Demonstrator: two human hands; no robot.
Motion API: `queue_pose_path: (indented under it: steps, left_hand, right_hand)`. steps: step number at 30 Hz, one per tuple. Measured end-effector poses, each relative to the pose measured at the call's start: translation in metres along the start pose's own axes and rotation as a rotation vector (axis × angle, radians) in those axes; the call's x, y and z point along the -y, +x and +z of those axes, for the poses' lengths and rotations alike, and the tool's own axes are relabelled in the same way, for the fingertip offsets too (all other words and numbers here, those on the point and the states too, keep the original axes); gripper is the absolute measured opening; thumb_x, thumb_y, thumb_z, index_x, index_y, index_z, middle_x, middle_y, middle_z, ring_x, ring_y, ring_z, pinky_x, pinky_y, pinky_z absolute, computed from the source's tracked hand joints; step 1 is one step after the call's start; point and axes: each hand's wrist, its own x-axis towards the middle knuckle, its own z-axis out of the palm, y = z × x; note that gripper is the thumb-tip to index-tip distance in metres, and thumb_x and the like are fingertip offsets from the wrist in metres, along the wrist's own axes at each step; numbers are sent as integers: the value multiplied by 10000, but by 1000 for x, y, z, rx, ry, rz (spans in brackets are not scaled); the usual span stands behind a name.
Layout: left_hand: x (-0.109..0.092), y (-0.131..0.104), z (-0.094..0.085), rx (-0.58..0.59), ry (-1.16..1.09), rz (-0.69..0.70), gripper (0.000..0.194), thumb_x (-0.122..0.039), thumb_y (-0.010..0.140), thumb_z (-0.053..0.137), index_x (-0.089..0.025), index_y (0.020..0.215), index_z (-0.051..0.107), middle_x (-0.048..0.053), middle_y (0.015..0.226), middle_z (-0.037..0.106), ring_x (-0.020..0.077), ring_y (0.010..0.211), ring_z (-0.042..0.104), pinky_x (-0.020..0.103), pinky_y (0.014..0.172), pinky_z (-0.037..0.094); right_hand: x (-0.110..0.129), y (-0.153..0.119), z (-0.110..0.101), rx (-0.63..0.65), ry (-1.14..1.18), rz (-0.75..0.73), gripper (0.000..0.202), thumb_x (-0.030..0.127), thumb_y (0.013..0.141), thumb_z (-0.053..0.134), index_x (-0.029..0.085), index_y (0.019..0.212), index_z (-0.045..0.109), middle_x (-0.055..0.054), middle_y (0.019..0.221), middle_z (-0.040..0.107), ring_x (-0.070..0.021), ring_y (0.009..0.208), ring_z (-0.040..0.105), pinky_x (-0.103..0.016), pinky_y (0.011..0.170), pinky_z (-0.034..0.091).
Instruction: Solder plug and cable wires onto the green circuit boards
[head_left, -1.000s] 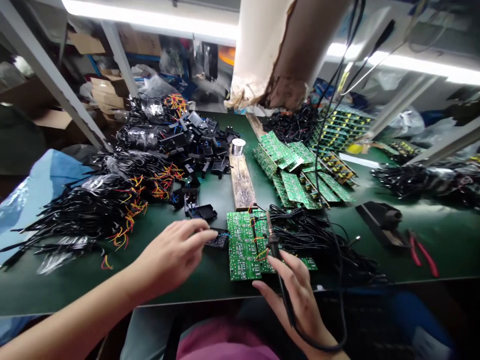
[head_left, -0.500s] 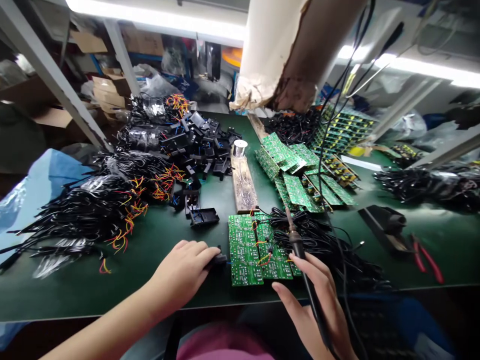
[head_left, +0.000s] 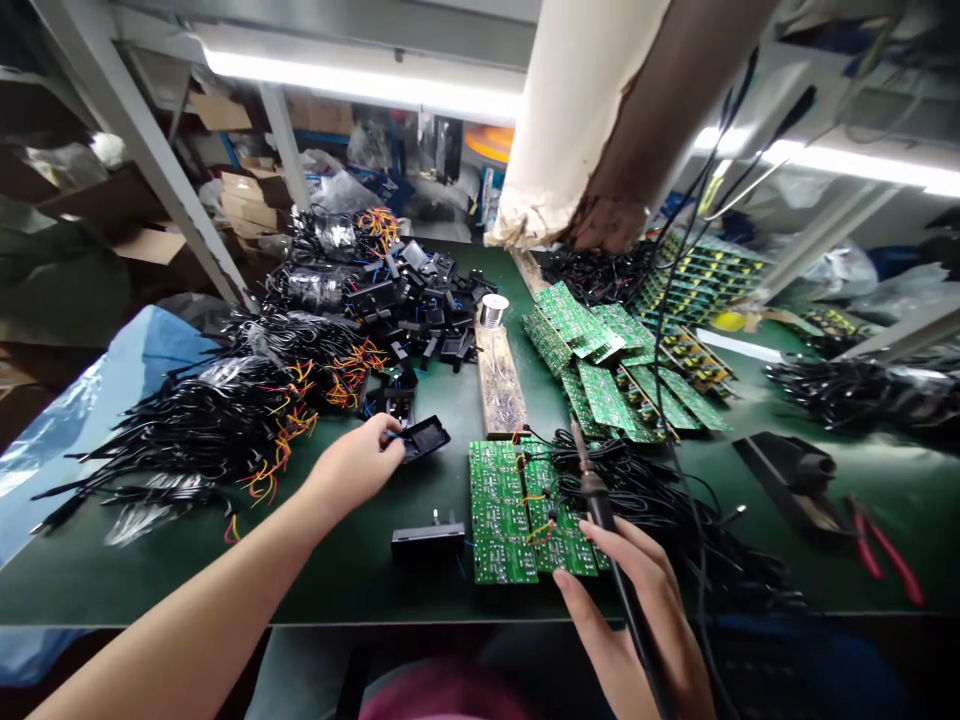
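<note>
My left hand [head_left: 361, 462] pinches the left end of an open black plastic case [head_left: 429, 440], just in front of the pile of similar cases. Near the table's front edge another black case [head_left: 428, 541] with metal pins lies left of the green circuit boards [head_left: 504, 515]. In my right hand [head_left: 637, 600] rests a soldering iron [head_left: 596, 485], its tip pointing up and away above the black cables. The boards lie side by side, with short red and yellow wires on them. My right thumb is apart from the iron's handle.
A solder spool [head_left: 493, 311] stands on a solder-spattered wooden strip [head_left: 504, 385]. Bundled black cables [head_left: 202, 400] lie left, more cables [head_left: 652, 490] right of the boards. Stacked boards [head_left: 611, 390] sit behind. Red-handled pliers [head_left: 885, 555] lie far right. A wide duct [head_left: 577, 120] hangs overhead.
My left hand has let go of the case beside the boards and moved up and left to grip another open case. My right hand still holds the iron. The view has shifted slightly.
</note>
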Motion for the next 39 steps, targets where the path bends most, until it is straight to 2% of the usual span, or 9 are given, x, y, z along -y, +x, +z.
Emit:
queue_pose_path:
  steps: [6, 10, 12, 15, 19, 25, 31, 35, 39]
  left_hand:
    - [-4, 4, -47, 69, 189, 352, 261, -205, 894, 553, -264, 1017, 776, 103, 1100, 718, 312, 1118, 671, 444, 1007, 502]
    - [-40, 3, -38, 200, 211, 537, 214, -110, 792, 667, -260, 892, 782, 87, 964, 717, 274, 984, 703, 411, 953, 524]
    - [-47, 1, -33, 234, 184, 581, 343, -167, 833, 688, -311, 1129, 783, 69, 1084, 742, 256, 1014, 716, 380, 944, 537]
    - [-36, -8, -36, 158, 37, 395, 455, -367, 982, 584, -323, 1433, 624, 72, 1334, 709, 253, 1156, 700, 374, 989, 529]
    - [-10, -26, -28, 201, -51, 117, 436, -592, 965, 575, -222, 1157, 703, 59, 967, 785, 259, 827, 746, 361, 718, 539]
    - [-20, -33, 11, 250, -77, 82, 248, -462, 926, 594, -226, 875, 651, 34, 892, 763, 224, 787, 717, 308, 648, 476]
    - [-31, -35, -1, 191, 11, 201, 187, -260, 934, 535, -224, 1045, 682, 86, 1102, 754, 284, 1039, 705, 388, 882, 500]
    - [-23, -32, -14, 301, 15, 286, 236, -482, 944, 642, -286, 1031, 743, 9, 1032, 781, 226, 961, 731, 301, 804, 531]
    - [-17, -2, -19, 140, 81, 133, 589, -689, 1041, 382, -258, 1322, 669, 108, 1316, 714, 299, 1116, 715, 390, 903, 558]
  right_hand:
    - [-7, -4, -3, 8, -17, 93, 329, 342, 1060, 693, 194, 1344, 619, -128, 1307, 657, -291, 1257, 659, -444, 1047, 575]
    - [1, 5, 5, 10, 14, 32, 330, 304, 1061, 690, 183, 1356, 609, -131, 1309, 656, -270, 1248, 659, -416, 1056, 575]
    - [4, 7, 4, -5, 14, 0, 318, 272, 1060, 688, 174, 1351, 607, -129, 1305, 658, -252, 1230, 666, -387, 1057, 570]
    - [0, 4, -3, -27, -4, 29, 286, 317, 1071, 673, 181, 1318, 627, -121, 1290, 665, -245, 1196, 674, -363, 1005, 581]
    - [-11, -3, -10, -45, -42, 124, 286, 421, 1083, 639, 203, 1268, 650, -110, 1276, 670, -253, 1149, 684, -370, 942, 595]
    - [-10, -2, -3, -28, -33, 98, 266, 404, 1080, 641, 212, 1265, 652, -106, 1269, 678, -260, 1157, 693, -367, 920, 621]
    - [-6, -6, -3, -23, -24, 85, 266, 362, 1068, 661, 218, 1291, 645, -101, 1279, 685, -272, 1171, 698, -396, 974, 612]
    - [-8, -10, -6, 24, -13, 132, 285, 331, 1046, 688, 246, 1314, 640, -90, 1305, 691, -291, 1195, 702, -421, 967, 629]
    - [-4, 0, -8, 1, -22, 98, 281, 332, 1039, 692, 244, 1301, 645, -95, 1280, 697, -298, 1183, 708, -443, 978, 628]
